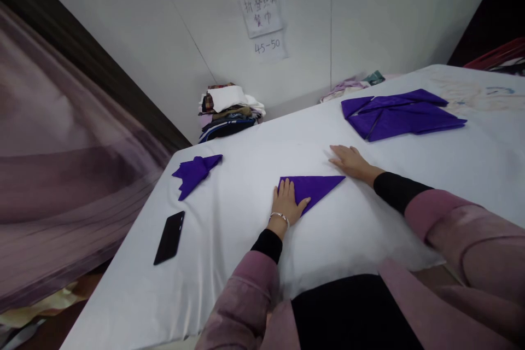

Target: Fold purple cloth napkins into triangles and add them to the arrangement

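Observation:
A purple cloth napkin [314, 186], folded into a triangle, lies flat on the white-covered table in front of me. My left hand [288, 202] rests on its left part, palm down with the fingers spread. Just past the napkin's right-hand tip is my right hand [350, 161], fingers stretched out and holding nothing. It looks apart from the cloth. Over to the left sits another purple napkin [196, 172], folded into a knotted shape with a jagged, fanned end.
Several purple cloths [404, 115] lie folded at the back right. A black phone [169, 238] is on the left of the white tablecloth [229, 284]. Stacked clothes [229, 112] stand behind the far edge, below a handwritten sign [262, 11] on the wall. A curtain [61, 164] hangs at the left.

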`<state>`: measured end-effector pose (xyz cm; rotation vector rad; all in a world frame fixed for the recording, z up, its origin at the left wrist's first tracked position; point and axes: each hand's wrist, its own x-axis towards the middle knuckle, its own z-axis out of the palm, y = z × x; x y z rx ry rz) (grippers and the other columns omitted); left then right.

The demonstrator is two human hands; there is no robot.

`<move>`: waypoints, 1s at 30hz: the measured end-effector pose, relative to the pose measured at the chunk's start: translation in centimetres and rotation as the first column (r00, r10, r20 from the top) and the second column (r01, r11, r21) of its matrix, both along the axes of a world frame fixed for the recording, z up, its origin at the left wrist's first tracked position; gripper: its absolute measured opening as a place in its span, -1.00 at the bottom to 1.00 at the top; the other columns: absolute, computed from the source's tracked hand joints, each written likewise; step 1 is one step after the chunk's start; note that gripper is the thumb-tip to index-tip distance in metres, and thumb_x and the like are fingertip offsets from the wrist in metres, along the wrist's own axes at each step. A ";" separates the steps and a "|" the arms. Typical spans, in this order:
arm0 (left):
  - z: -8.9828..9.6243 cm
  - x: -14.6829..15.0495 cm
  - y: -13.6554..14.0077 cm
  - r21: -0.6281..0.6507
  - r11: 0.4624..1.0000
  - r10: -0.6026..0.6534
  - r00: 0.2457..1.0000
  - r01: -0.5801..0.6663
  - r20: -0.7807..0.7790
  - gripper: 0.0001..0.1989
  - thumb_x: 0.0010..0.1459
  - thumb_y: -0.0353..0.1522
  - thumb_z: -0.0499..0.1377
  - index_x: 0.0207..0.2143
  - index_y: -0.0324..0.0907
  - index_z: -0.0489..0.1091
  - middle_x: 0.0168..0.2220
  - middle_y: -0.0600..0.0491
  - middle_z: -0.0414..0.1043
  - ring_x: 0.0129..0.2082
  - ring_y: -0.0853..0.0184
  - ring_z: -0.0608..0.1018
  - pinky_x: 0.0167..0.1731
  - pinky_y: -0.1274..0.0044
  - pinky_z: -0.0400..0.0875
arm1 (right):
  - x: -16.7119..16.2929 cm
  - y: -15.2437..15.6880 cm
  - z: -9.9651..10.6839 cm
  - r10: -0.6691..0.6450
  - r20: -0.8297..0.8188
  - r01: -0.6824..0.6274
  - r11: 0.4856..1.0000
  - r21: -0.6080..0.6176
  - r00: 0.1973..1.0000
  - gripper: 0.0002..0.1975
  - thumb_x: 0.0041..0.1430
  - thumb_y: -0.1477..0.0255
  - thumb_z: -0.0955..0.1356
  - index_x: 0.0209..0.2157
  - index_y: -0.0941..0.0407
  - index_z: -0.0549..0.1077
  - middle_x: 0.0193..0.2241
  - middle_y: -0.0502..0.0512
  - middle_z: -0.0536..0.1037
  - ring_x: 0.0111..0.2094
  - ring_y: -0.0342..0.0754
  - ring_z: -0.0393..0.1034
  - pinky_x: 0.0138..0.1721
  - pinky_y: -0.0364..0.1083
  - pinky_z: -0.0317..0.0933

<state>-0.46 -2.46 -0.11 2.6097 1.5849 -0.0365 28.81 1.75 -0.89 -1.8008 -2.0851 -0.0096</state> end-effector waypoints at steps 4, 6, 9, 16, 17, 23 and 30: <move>0.1 0.0 -0.1 0.008 1.000 0.001 1.000 -0.001 -0.005 -0.15 0.15 0.11 -0.31 0.27 -0.34 -0.10 0.32 -0.16 -0.18 0.31 0.13 -0.13 0.24 0.24 -0.22 | -4.5 -1.0 1.8 0.005 -0.103 0.003 0.997 0.083 0.995 -0.37 0.27 0.08 0.02 0.23 0.14 0.10 0.19 0.27 0.22 0.22 0.16 0.01 0.17 0.23 -0.13; 0.3 0.0 -0.2 0.011 1.000 -0.002 1.000 0.002 -0.010 -0.18 0.17 0.09 -0.27 0.28 -0.32 -0.12 0.32 -0.16 -0.18 0.31 0.14 -0.14 0.24 0.24 -0.21 | -8.7 -2.0 2.2 0.134 -0.117 -0.126 0.989 0.075 0.984 -0.37 0.27 0.07 0.03 0.24 0.13 0.08 0.21 0.23 0.20 0.23 0.12 -0.02 0.20 0.19 -0.18; 0.5 -0.1 -0.3 0.020 0.999 -0.036 0.999 0.036 -0.007 -0.27 0.20 -0.02 -0.17 0.30 -0.22 -0.19 0.33 -0.08 -0.19 0.32 0.14 -0.19 0.24 0.21 -0.21 | -14.4 -3.3 2.0 0.348 -0.137 -0.353 0.936 -0.007 0.927 -0.35 0.25 0.05 0.06 0.26 0.09 0.05 0.23 0.19 0.15 0.25 0.09 -0.07 0.21 0.18 -0.21; 0.3 0.0 -0.2 -0.018 1.000 -0.010 1.000 0.010 0.023 -0.19 0.16 0.05 -0.19 0.30 -0.26 -0.24 0.33 -0.10 -0.23 0.32 0.13 -0.17 0.24 0.22 -0.21 | -13.6 -2.6 0.1 0.392 -0.058 -0.396 0.916 -0.068 0.918 -0.32 0.24 0.00 0.04 0.26 0.08 0.04 0.25 0.19 0.10 0.27 0.08 -0.14 0.22 0.17 -0.22; 0.3 0.0 -0.2 -0.022 1.000 -0.001 1.000 0.001 0.022 -0.17 0.16 0.08 -0.23 0.30 -0.29 -0.21 0.33 -0.12 -0.21 0.32 0.13 -0.17 0.24 0.21 -0.21 | -12.3 -2.3 -0.1 0.368 -0.028 -0.369 0.927 -0.060 0.929 -0.33 0.24 0.00 0.04 0.26 0.08 0.05 0.25 0.19 0.11 0.27 0.07 -0.12 0.22 0.17 -0.22; 0.4 0.1 -0.5 -0.022 1.000 0.000 0.999 0.001 0.047 -0.11 0.13 0.14 -0.32 0.27 -0.35 -0.10 0.32 -0.16 -0.17 0.31 0.13 -0.14 0.25 0.23 -0.24 | -5.0 -1.0 -1.0 0.191 0.137 -0.194 0.981 0.007 0.972 -0.36 0.26 0.06 0.06 0.22 0.16 0.12 0.20 0.30 0.19 0.24 0.17 -0.04 0.18 0.24 -0.19; 0.2 0.1 -0.5 -0.019 1.000 -0.005 0.998 0.006 0.061 -0.15 0.14 0.11 -0.27 0.28 -0.32 -0.15 0.32 -0.14 -0.17 0.32 0.14 -0.16 0.25 0.22 -0.23 | -10.4 -1.6 1.1 0.226 0.017 -0.226 0.973 0.049 0.974 -0.39 0.28 0.11 0.05 0.26 0.11 0.03 0.23 0.26 0.13 0.26 0.14 -0.10 0.18 0.24 -0.19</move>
